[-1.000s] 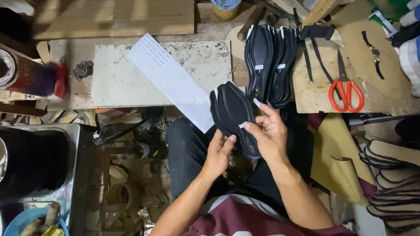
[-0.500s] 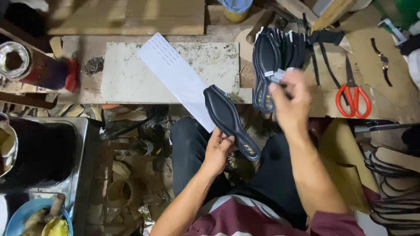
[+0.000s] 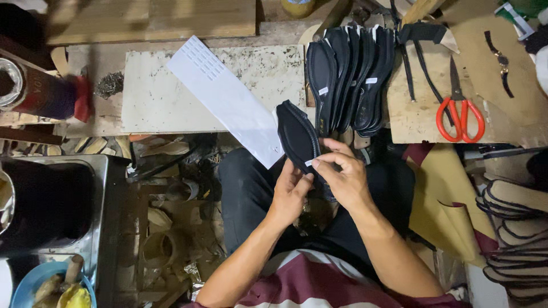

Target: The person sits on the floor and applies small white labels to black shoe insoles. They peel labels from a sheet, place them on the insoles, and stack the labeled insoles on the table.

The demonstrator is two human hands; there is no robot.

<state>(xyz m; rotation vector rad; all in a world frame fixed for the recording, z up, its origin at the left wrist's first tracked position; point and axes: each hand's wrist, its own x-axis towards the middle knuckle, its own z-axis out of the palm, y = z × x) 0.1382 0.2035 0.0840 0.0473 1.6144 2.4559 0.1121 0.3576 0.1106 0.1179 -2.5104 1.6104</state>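
Right hand (image 3: pixel 347 181) is back from the tabletop's insole stack (image 3: pixel 349 80); both hands, left hand (image 3: pixel 290 194) too, now pinch one black insole (image 3: pixel 298 137).

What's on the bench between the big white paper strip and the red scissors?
In the head view, a row of black shoe insoles leaning together sits between the white paper strip and the red-handled scissors, plus some black straps.

Insole stack (image 3: pixel 349 80) just beyond; stone slab (image 3: pixel 154 97) bare.
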